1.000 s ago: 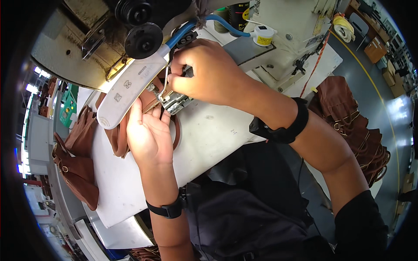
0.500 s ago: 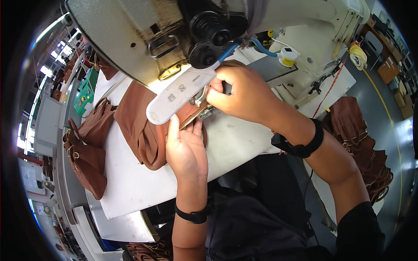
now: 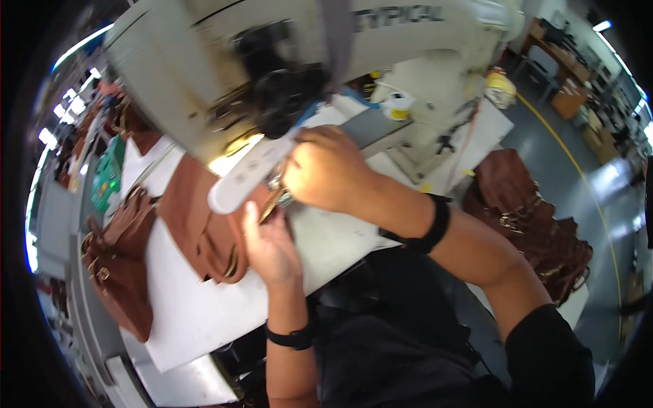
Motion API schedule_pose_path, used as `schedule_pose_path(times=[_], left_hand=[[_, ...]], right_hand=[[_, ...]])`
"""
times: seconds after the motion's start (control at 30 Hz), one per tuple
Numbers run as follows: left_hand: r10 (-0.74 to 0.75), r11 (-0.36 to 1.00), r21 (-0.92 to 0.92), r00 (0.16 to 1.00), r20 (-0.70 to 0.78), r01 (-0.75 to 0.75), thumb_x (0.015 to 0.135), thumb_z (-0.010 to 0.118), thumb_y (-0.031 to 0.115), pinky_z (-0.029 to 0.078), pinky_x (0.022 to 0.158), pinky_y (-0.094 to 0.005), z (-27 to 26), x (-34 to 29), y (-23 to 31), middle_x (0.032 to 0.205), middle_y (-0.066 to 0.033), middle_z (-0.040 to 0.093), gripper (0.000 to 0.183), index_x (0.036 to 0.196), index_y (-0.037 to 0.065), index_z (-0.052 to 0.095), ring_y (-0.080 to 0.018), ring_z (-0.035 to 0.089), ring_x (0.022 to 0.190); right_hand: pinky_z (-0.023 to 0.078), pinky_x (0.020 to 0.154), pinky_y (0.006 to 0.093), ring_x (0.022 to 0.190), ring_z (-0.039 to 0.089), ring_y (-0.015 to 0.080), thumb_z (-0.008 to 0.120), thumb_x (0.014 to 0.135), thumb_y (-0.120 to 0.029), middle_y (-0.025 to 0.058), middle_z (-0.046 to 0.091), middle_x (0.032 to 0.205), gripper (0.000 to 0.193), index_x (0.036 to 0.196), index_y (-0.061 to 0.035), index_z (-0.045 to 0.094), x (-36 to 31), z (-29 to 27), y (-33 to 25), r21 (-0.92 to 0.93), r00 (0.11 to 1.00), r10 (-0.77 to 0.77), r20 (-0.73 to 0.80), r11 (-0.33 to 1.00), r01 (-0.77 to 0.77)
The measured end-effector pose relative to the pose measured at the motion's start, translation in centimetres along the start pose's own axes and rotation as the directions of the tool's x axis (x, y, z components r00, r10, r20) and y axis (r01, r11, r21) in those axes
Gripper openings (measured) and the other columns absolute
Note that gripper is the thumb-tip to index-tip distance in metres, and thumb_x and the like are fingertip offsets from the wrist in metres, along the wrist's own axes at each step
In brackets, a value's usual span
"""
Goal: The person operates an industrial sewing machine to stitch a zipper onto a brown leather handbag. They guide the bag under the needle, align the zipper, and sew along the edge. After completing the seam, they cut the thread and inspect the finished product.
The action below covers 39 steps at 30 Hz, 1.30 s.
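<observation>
A brown leather bag (image 3: 194,214) lies on the white work table under the head of a sewing machine (image 3: 180,81). My left hand (image 3: 275,251) holds the bag's edge beside a brass-coloured zip (image 3: 272,204), its thumb up along the near side and its other fingers partly behind. Close to the needle area, my right hand (image 3: 330,168) is closed, with its fingertips hidden; what they grip cannot be made out. A long white rounded bar (image 3: 239,178) slants in front of the needle area and covers part of the bag. Motion blurs the picture.
More brown bags lie at the left table edge (image 3: 122,265), and a pile of them (image 3: 530,224) sits at the right. A small white pot with a yellow label (image 3: 398,107) stands by the machine's arm. A green box (image 3: 109,175) is at the far left.
The whole view has swung, so the machine, bags and hands appear farther left. My right hand has turned and covers more of the needle area. My left hand stays at the bag's edge.
</observation>
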State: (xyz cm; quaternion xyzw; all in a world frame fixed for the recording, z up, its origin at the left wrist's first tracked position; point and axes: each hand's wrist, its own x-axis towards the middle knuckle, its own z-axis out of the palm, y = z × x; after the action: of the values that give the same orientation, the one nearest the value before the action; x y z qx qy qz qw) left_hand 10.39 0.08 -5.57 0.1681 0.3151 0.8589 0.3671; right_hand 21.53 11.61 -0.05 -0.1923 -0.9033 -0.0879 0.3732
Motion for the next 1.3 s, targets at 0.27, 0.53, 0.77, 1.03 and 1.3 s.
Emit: schedule_pose_path(times=[0.27, 0.53, 0.77, 1.03, 1.3], left_hand=[[-0.036, 0.999, 0.009, 0.992, 0.122, 0.035, 0.113, 0.047, 0.035, 0.049, 0.102, -0.037, 2.5, 1.7, -0.3, 0.137, -0.01, 0.066, 0.043, 0.141, 0.004, 0.057, -0.02, 0.065, 0.12], [-0.121, 0.965, -0.19, 0.949, 0.291, 0.182, 0.115, 0.041, 0.034, 0.047, 0.107, -0.0426, -0.2, 2.7, -1.0, 0.142, -0.0106, 0.063, 0.045, 0.146, 0.004, 0.052, -0.0237, 0.062, 0.126], [-0.124, 0.97, -0.146, 0.91, 0.396, 0.196, 0.114, 0.043, 0.031, 0.048, 0.105, -0.0379, -1.8, 3.6, -0.5, 0.13, -0.0097, 0.07, 0.041, 0.14, 0.002, 0.057, -0.022, 0.066, 0.117], [-0.049, 0.974, 0.217, 0.996, -0.078, 0.065, 0.107, 0.061, 0.03, 0.046, 0.1, -0.0409, 1.9, 1.9, 0.6, 0.122, -0.0075, 0.07, 0.033, 0.129, 0.006, 0.064, -0.0188, 0.064, 0.107], [0.033, 0.94, 0.34, 0.999, -0.012, -0.027, 0.106, 0.064, 0.029, 0.043, 0.107, -0.0376, 1.7, 1.7, 0.9, 0.123, -0.0069, 0.071, 0.035, 0.128, 0.003, 0.067, -0.0175, 0.063, 0.116]], right_hand=[[0.046, 0.084, 0.0533, 0.079, 0.07, 0.0337, 0.062, 0.09, -0.033, 0.0114, 0.074, 0.08, 0.031, 0.078, -0.0076, 0.074, 0.9, 1.8, 0.3, -0.028, 0.952, 0.29, 0.098, 0.957, -0.288], [0.051, 0.088, 0.0505, 0.084, 0.074, 0.0349, 0.059, 0.091, -0.033, 0.0122, 0.076, 0.087, 0.028, 0.091, -0.0093, 0.073, 2.8, 1.0, 1.6, 0.226, 0.829, 0.35, 0.436, 0.85, -0.477], [0.046, 0.092, 0.0498, 0.087, 0.073, 0.0358, 0.063, 0.089, -0.034, 0.015, 0.076, 0.089, 0.029, 0.091, -0.0083, 0.076, 2.7, 1.5, 0.9, 0.305, 0.838, 0.402, 0.368, 0.8, -0.517], [0.047, 0.079, 0.0529, 0.071, 0.07, 0.0388, 0.067, 0.081, -0.026, 0.017, 0.072, 0.076, 0.02, 0.077, -0.0064, 0.07, 1.6, 2.6, -0.4, 0.254, 0.904, 0.428, 0.014, 0.873, -0.417], [0.045, 0.082, 0.0486, 0.07, 0.068, 0.0373, 0.068, 0.082, -0.024, 0.0169, 0.07, 0.073, 0.02, 0.077, -0.0048, 0.069, 1.7, 2.2, -1.2, 0.322, 0.88, 0.474, -0.032, 0.838, -0.44]])
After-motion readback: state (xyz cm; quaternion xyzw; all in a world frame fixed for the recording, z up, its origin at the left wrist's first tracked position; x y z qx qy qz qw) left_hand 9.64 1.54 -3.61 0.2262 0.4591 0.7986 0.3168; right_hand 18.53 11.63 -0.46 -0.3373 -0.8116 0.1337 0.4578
